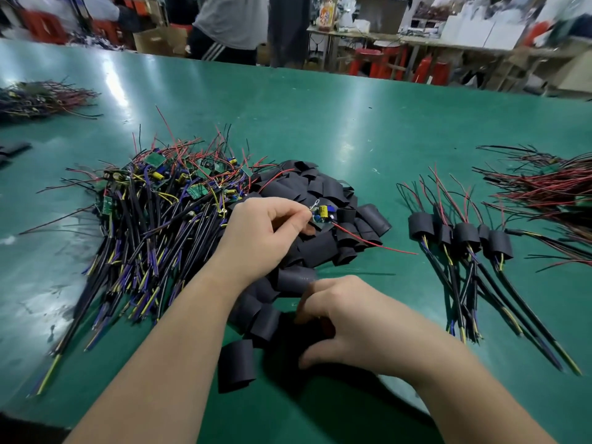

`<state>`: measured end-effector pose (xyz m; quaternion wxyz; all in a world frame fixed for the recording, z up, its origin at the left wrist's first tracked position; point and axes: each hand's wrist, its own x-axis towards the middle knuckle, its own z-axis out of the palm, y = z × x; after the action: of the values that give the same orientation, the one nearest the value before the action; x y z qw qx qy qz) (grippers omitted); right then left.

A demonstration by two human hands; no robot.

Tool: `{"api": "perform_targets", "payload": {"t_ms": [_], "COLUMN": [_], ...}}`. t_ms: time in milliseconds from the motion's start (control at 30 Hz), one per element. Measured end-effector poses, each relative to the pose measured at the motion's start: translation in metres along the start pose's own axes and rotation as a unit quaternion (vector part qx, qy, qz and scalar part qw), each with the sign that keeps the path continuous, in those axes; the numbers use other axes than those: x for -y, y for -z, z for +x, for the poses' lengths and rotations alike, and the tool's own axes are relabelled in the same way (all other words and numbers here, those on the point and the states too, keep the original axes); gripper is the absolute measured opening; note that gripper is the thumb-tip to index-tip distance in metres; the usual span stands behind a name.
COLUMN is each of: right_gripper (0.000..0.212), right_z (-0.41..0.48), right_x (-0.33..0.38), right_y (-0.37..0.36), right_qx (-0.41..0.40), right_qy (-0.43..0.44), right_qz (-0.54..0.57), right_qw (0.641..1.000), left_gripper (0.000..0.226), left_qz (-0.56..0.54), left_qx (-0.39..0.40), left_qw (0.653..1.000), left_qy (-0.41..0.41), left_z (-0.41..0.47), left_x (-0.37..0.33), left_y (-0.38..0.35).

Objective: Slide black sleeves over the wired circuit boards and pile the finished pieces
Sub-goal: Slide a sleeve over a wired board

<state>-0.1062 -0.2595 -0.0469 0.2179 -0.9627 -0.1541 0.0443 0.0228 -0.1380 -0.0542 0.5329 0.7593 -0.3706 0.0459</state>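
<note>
Left hand (259, 238) pinches 1 small green circuit board with blue and yellow capacitors (323, 216) at its fingertips, over the heap of short black tube sleeves (320, 190). The board's thin red lead (368, 241) trails right, marking the long axis. Right hand (349, 322) is nearer the camera, fingers curled into the heap. Whether it grips a sleeve, cannot tell. The board lies just beyond those fingers. Sleeved finished pieces (464, 238) lie well to the right.

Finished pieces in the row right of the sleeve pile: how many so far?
5 finished pieces in one row: leftmost, second, middle, fourth, rightmost. The wire heap farther right may hide more.
</note>
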Motion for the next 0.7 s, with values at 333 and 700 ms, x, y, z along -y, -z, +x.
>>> {"api": "perform_targets", "payload": {"t_ms": [333,700], "right_gripper": [0.048,0.033], "right_z": [-0.001,-0.017], "right_x": [-0.014,-0.039], "right_y": [0.004,0.023], "right_qx": [0.019,-0.101], "right_qy": [-0.054,-0.110], "right_qz": [0.023,0.077], "right_qw": [0.998,0.986], "left_gripper": [0.018,0.023], "left_qz": [0.049,0.086], "left_qx": [0.016,0.068], "left_qw": [0.997,0.976], "left_qy": [0.054,0.190], "left_z": [0.001,0.002], "left_x": [0.005,0.012], "left_y": [0.004,0.011]}}
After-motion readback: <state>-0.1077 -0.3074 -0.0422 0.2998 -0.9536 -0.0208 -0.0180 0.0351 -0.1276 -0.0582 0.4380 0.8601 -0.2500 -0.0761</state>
